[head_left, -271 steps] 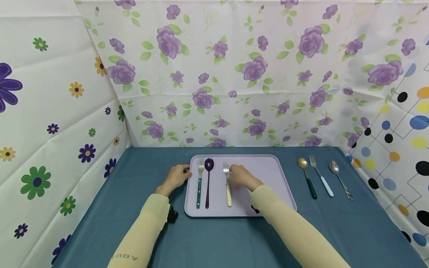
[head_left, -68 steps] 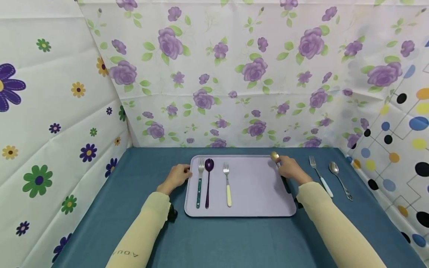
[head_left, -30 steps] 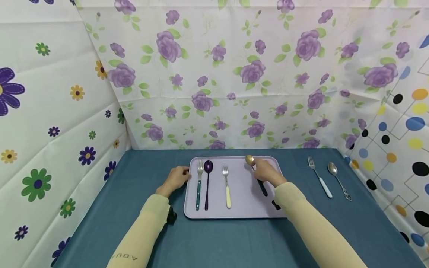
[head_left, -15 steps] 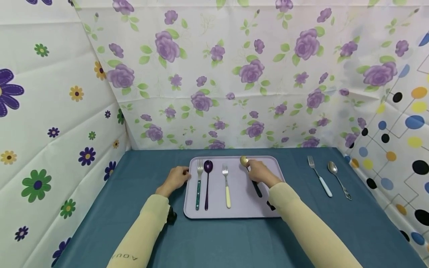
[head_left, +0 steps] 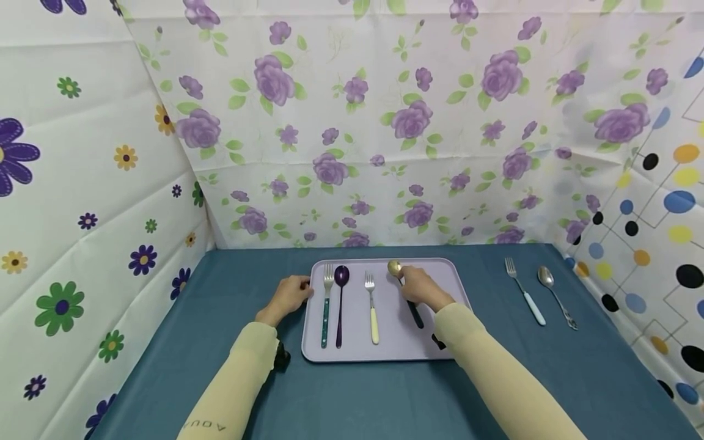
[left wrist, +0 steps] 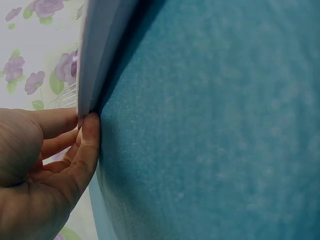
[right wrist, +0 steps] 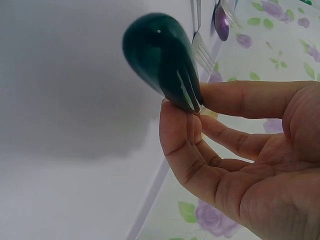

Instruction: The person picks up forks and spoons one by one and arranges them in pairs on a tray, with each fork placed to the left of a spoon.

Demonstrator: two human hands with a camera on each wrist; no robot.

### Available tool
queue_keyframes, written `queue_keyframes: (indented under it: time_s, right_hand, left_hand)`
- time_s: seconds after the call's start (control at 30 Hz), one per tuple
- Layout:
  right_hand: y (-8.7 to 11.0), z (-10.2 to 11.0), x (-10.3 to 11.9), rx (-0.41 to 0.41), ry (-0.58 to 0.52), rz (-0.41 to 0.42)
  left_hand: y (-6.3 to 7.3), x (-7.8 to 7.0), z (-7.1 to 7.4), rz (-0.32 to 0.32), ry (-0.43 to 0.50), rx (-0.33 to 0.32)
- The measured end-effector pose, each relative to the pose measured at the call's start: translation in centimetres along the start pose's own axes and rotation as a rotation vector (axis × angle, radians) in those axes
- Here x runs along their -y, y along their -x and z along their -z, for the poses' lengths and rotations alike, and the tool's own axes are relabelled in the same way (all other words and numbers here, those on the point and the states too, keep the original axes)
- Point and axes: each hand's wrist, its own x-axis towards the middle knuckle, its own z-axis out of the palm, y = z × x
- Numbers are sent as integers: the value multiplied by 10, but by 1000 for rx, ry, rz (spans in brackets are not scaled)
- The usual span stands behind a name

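My right hand (head_left: 422, 286) pinches a spoon (head_left: 393, 267) with a gold bowl and dark green handle over the right half of the lilac tray (head_left: 440, 342). In the right wrist view, thumb and fingers close on the green handle (right wrist: 150, 45), which hangs just above the tray surface. My left hand (head_left: 289, 296) holds the tray's left rim; in the left wrist view the fingertips pinch the rim (left wrist: 92, 55). On the tray lie a green-handled fork (head_left: 326, 311), a purple spoon (head_left: 341, 276) and a cream-handled fork (head_left: 374, 318), side by side.
On the blue tablecloth (head_left: 385, 403), right of the tray, lie a white-handled fork (head_left: 529, 299) and a silver spoon (head_left: 550, 284) with an ornate handle. A flowered cloth (head_left: 357, 122) stands behind the table, with patterned cloths at both sides.
My right hand left the cream-handled fork, took the gold spoon from the tablecloth on the right, and carried it leftward over the tray. My left hand stays at the rim.
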Motion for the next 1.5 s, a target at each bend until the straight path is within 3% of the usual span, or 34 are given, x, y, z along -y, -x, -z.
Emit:
queue_keyframes:
  time_s: [1.5]
  right_hand:
    - [-4,-30,26,23,57,-30]
  left_hand:
    - [1,-3,2,17,-5,8]
